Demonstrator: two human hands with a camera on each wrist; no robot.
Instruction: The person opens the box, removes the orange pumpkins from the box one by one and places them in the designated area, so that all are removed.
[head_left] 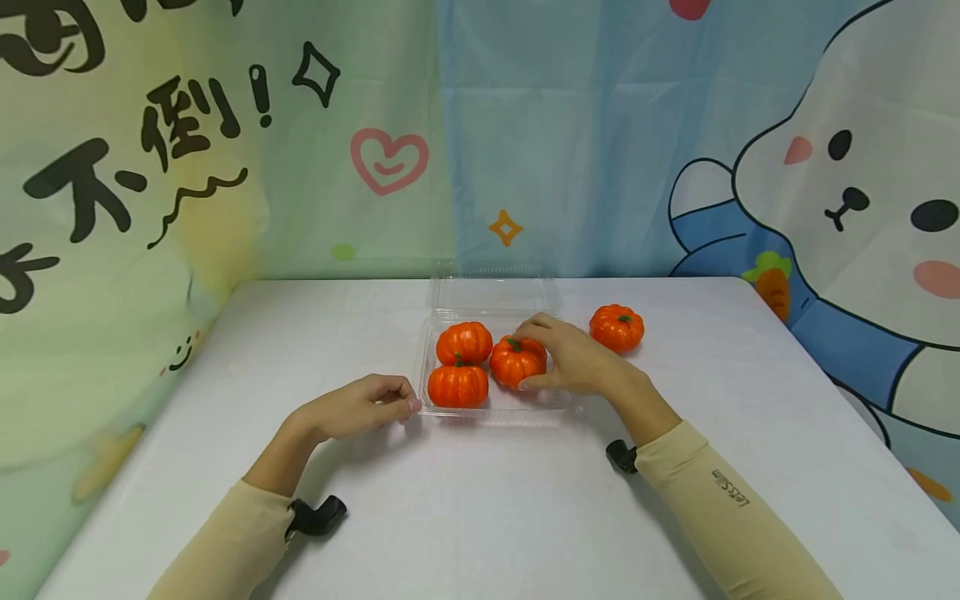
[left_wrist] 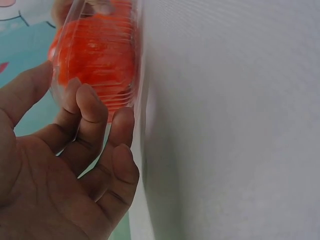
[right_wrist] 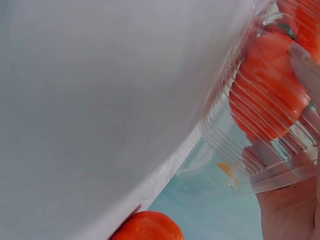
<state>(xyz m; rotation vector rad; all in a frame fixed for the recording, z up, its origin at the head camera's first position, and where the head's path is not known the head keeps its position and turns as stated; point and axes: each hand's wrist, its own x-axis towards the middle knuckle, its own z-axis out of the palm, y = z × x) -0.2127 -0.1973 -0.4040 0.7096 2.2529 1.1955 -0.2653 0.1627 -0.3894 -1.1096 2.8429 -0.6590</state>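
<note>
Over the head camera I see the right hand (head_left: 573, 358) pinching an orange pumpkin (head_left: 516, 367) in the clear container (head_left: 525, 402), towards the worktop's (head_left: 465, 517) far edge. The left hand (head_left: 358, 407), fingers loosely bent, is at the container's near-left corner.

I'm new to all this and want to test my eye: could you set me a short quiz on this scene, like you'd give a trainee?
1. How many orange pumpkins are inside the clear box?
2. True or false: the box's lid is closed.
3. Fill the gap: the person's ___ hand is holding a pumpkin.

Key:
1. Three; the fourth pumpkin is on the table.
2. False; the lid is open at the back.
3. Right; the right hand has finger and thumb around one.
</note>
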